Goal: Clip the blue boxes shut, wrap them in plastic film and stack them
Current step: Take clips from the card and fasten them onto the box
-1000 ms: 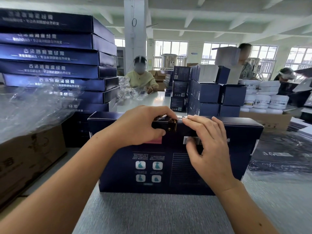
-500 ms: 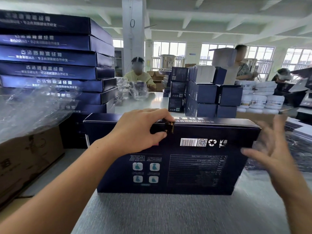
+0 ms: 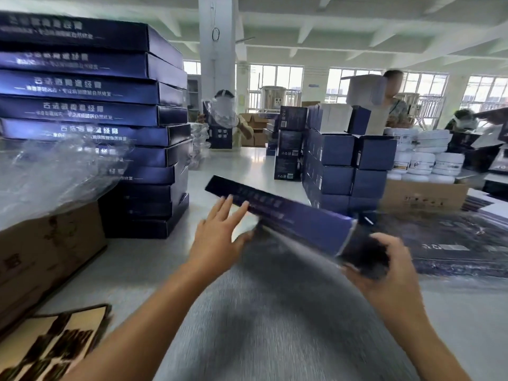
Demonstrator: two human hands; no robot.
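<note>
The blue box (image 3: 288, 215) no longer stands upright on the worktop (image 3: 275, 312); it now tilts edge-on above it. The left hand (image 3: 220, 235) has left the top edge and lies against the box, fingers straight. The right hand (image 3: 384, 273), blurred, apparently grips the box's right end.

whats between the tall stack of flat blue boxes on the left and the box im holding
Only a bare strip of pale tabletop lies between the stack of flat blue boxes and the held blue box, as the head view shows.
</note>
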